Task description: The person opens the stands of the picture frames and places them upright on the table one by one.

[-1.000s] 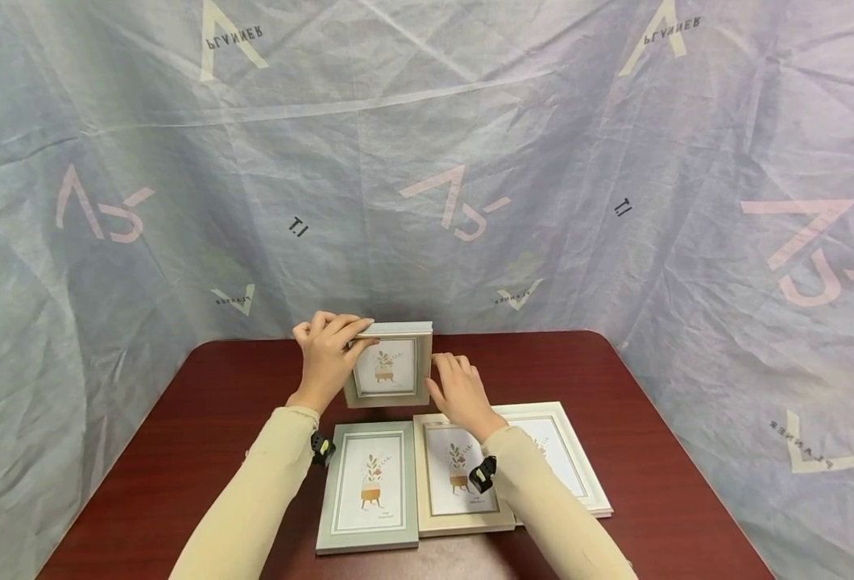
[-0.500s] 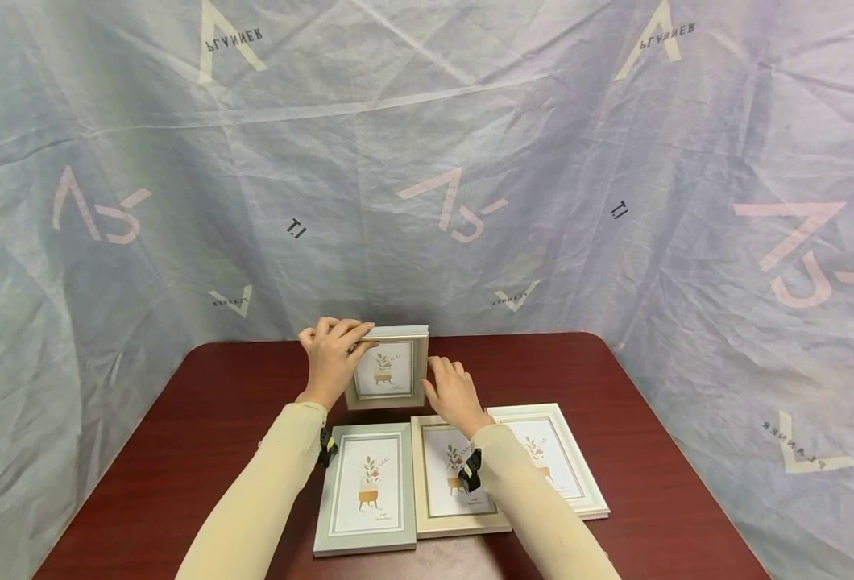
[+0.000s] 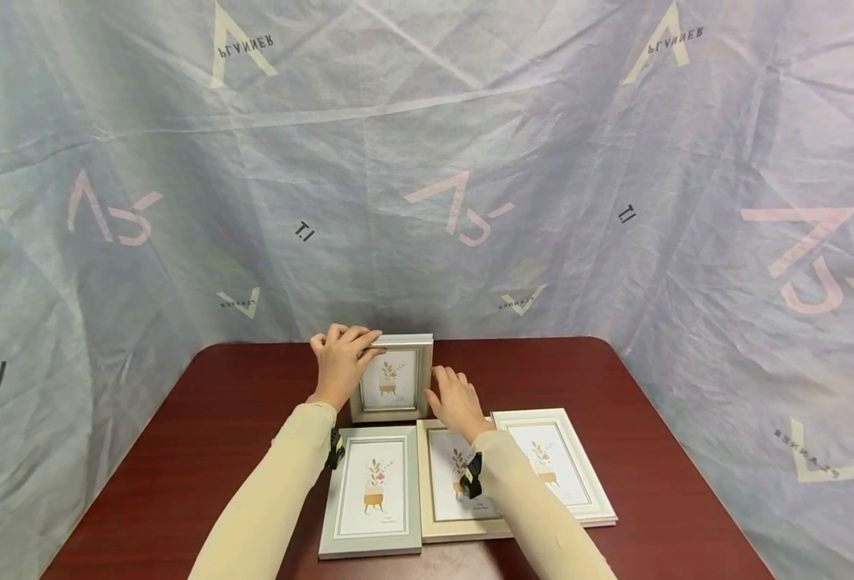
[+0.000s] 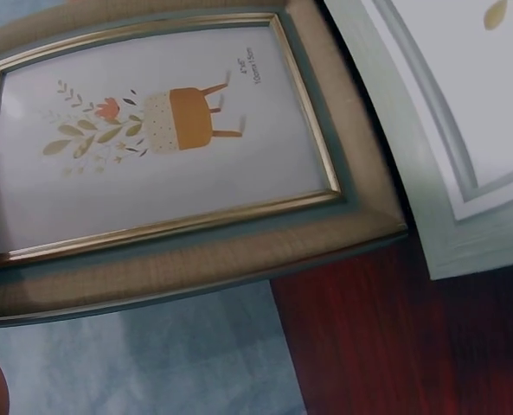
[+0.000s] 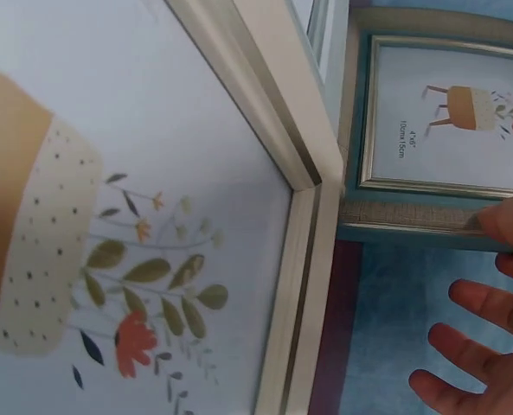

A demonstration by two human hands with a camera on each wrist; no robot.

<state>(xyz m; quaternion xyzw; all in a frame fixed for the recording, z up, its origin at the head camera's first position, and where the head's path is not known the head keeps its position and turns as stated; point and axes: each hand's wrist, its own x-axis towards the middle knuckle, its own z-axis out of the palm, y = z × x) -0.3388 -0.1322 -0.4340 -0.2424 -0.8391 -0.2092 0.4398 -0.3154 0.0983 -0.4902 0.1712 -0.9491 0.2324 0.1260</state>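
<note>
Tan edging runs round the small picture frame (image 3: 389, 379) that your left hand (image 3: 340, 366) pinches by its top left corner. Your right hand (image 3: 458, 400) is at its right edge, fingers loose and spread, the thumb (image 5: 509, 223) touching it. It is upright, just past the far end of a flat green frame (image 3: 374, 487); I can't tell if its bottom touches the table (image 3: 173, 467). Beside the green one lies a cream frame (image 3: 445, 491), partly hidden by your arm (image 3: 536, 507), then a white frame (image 3: 559, 459). You wear a black band (image 3: 474, 475) on each wrist. Your table is dark red wood, with round far corners and a shiny patch near you. All around hangs a grey-blue cloth (image 3: 369, 161), full of wrinkles, with pink and yellow shapes and upside-down words.
</note>
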